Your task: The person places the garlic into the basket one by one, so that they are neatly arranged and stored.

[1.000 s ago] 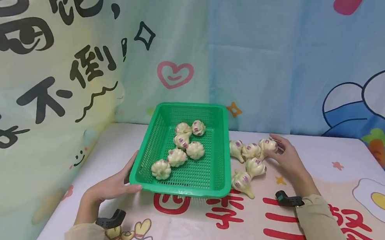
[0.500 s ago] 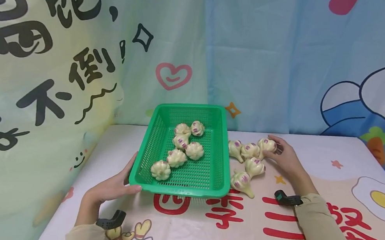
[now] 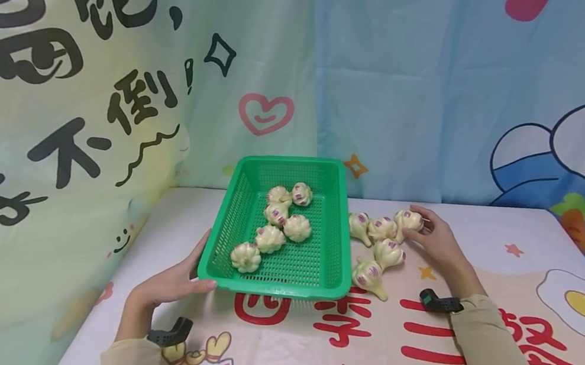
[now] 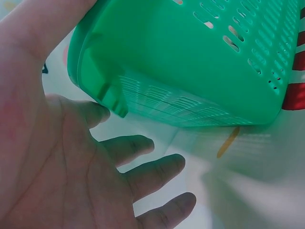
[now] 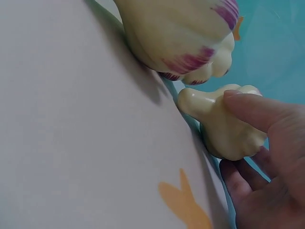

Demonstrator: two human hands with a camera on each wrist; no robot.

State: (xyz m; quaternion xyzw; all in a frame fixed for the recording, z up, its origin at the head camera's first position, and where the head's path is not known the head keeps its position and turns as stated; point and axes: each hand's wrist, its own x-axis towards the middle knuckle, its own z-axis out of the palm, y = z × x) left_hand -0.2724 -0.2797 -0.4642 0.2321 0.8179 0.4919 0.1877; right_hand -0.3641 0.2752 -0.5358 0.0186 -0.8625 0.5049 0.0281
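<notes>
A green plastic basket [image 3: 282,290] with slotted walls stands mid-table, with several garlic bulbs [image 3: 297,228] lying loose inside. At its near left corner my left hand [image 3: 172,284] holds the rim, thumb over the top. In the left wrist view the index fingertip [image 4: 99,113] meets the rim's lower edge, and the other fingers spread below it. Right of the basket lies a group of garlic bulbs [image 3: 381,229] with purple streaks. My right hand [image 3: 440,244] pinches the rightmost garlic bulb [image 5: 231,126] between thumb and fingers; it sits right at the tabletop.
Close in front of the held bulb lies another garlic bulb [image 3: 388,254], with one more bulb [image 3: 369,275] beside the basket's near right corner. A printed cloth [image 3: 284,356] covers the table. Behind the table hangs a patterned curtain [image 3: 386,107].
</notes>
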